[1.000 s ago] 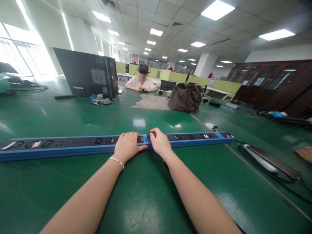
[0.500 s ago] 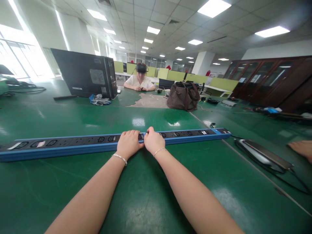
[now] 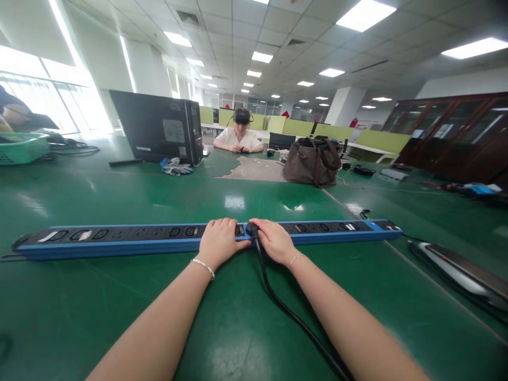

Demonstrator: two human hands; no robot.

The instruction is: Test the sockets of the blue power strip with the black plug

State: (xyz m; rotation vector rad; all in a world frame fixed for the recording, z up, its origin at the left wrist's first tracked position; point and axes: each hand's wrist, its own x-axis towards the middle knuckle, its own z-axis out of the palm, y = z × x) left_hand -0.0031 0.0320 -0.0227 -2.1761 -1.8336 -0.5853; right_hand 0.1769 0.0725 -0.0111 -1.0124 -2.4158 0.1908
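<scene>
A long blue power strip [image 3: 137,246] with a black socket face lies across the green table in front of me. My left hand [image 3: 220,242] is wrapped over its middle, thumb along the near side. Just to the right, my right hand [image 3: 273,241] grips a black plug [image 3: 251,228] at the strip's socket face. How deep the plug sits, I cannot tell. From the plug a thick black cord [image 3: 273,296] runs down between my forearms toward the lower right. My palms hide some sockets.
A black computer case [image 3: 154,127] and gloves [image 3: 175,166] stand at the back left, a brown bag [image 3: 311,161] at the back right. A person [image 3: 238,135] sits across the table. A green basket [image 3: 24,148] is far left; a silver-and-black device [image 3: 462,270] lies right.
The right hand has turned and shifted right, and the plug with its cord now shows. The left hand stays on the strip. The whole view has swung slightly left.
</scene>
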